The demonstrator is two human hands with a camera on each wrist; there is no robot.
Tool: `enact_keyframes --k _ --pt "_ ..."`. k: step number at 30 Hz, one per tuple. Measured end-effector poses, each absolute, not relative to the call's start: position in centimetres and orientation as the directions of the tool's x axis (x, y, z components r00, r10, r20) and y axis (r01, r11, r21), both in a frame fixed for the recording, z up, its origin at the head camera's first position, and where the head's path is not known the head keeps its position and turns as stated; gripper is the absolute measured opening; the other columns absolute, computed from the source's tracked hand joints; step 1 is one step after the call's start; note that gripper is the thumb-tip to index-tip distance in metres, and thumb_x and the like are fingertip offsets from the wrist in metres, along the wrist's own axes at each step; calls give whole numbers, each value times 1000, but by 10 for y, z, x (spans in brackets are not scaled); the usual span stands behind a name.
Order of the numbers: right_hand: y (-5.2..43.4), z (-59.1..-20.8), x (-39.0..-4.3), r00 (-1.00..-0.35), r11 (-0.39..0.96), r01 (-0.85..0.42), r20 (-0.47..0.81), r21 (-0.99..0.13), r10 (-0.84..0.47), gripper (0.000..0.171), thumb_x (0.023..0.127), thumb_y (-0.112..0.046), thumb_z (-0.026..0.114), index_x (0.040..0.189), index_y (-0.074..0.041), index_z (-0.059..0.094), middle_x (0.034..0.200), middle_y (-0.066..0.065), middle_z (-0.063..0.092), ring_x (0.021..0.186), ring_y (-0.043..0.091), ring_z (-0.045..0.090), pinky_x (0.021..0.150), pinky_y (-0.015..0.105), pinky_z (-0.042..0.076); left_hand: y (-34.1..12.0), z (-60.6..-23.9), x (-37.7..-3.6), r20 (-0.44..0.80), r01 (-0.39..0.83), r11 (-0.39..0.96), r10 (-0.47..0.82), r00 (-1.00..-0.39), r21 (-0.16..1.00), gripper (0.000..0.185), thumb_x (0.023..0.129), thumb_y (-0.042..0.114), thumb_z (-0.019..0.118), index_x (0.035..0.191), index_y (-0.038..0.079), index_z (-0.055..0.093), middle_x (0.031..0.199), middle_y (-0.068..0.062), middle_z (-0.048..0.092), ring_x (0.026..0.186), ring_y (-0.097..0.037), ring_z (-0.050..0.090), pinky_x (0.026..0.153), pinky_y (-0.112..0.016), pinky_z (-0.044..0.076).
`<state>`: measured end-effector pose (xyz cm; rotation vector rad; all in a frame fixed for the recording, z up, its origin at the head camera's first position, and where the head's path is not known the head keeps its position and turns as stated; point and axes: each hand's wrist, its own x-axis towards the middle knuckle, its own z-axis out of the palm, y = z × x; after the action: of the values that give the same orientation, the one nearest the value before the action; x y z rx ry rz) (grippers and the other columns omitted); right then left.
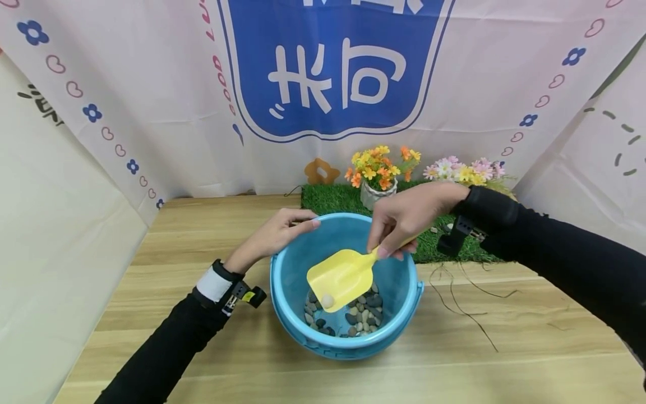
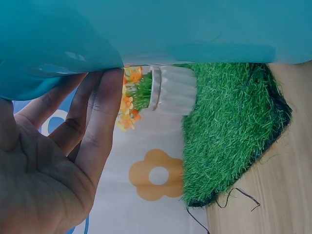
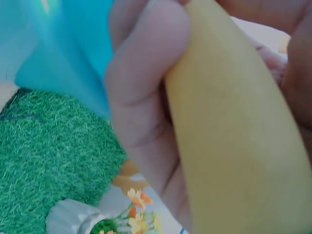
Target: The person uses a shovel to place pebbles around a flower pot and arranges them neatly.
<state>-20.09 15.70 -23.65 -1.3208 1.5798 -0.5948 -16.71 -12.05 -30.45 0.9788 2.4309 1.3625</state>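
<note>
A blue bucket (image 1: 282,286) stands on the wooden table with grey, dark and pale pebbles (image 1: 364,314) on its bottom. My left hand (image 1: 275,233) holds the bucket's rim at the far left, thumb over the edge; in the left wrist view its fingers (image 2: 100,105) lie against the outer wall. Over the bucket's opening, my right hand (image 1: 404,219) grips a yellow toy shovel (image 1: 343,275) by its handle, which fills much of the right wrist view. The scoop tilts down to the left, and one pale round pebble (image 1: 327,301) sits near its lower edge.
Behind the bucket lies a green turf mat (image 1: 328,197) carrying a pot of orange and yellow flowers (image 1: 378,193). Pink and white flowers (image 1: 466,171) stand farther right, partly behind my right wrist. Dark threads (image 1: 464,303) trail over the table (image 1: 504,348). Printed cloth (image 1: 192,140) hangs behind.
</note>
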Motion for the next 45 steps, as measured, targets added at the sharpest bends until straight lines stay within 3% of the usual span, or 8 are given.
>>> enact_keyframes --k 9,16,23,28,39,45 --pt "185 -235 -204 -67 340 -447 -348 -827 -935 22 98 -17 52 109 -15 70 71 7 62 52 31 46 48 35 45 -122 -307 -168 136 435 355 625 -769 827 24 98 9 48 111 -4 64 100 -18 64 82 -29 66 66 -33 55" --pt "216 -240 -209 -155 392 -418 -360 -820 -920 23 98 -15 51 112 -14 69 70 10 60 51 21 47 46 28 44 -123 -308 -169 138 433 341 632 -763 834 24 98 9 48 111 -3 64 99 -16 65 79 -25 66 64 -32 55" --pt "240 -240 -210 -232 430 -380 -366 -819 -901 25 98 -13 51 117 -14 67 70 14 59 51 25 46 47 30 46 -123 -309 -170 128 421 345 628 -768 839 24 98 10 48 111 -3 64 99 -17 64 79 -27 66 62 -32 55" --pt "255 -239 -211 -275 435 -366 -351 -822 -895 25 98 -11 50 116 -12 68 70 13 59 49 25 47 45 27 45 -124 -310 -169 129 416 336 627 -769 845 24 98 9 48 112 -3 64 99 -18 64 80 -28 66 62 -33 55" --pt "291 -246 -216 -356 408 -322 -290 -854 -888 27 98 -3 47 118 -5 65 73 15 61 51 28 50 46 31 49 -123 -308 -169 130 412 330 626 -769 849 24 98 8 48 111 -5 64 99 -19 64 80 -29 66 63 -33 55" --pt "315 -261 -224 -430 467 -282 -325 -838 -843 24 98 -6 47 114 -3 66 77 18 61 55 30 53 51 34 51 -122 -307 -169 131 417 332 628 -767 846 24 98 8 48 111 -5 64 99 -19 64 80 -30 65 63 -33 55"
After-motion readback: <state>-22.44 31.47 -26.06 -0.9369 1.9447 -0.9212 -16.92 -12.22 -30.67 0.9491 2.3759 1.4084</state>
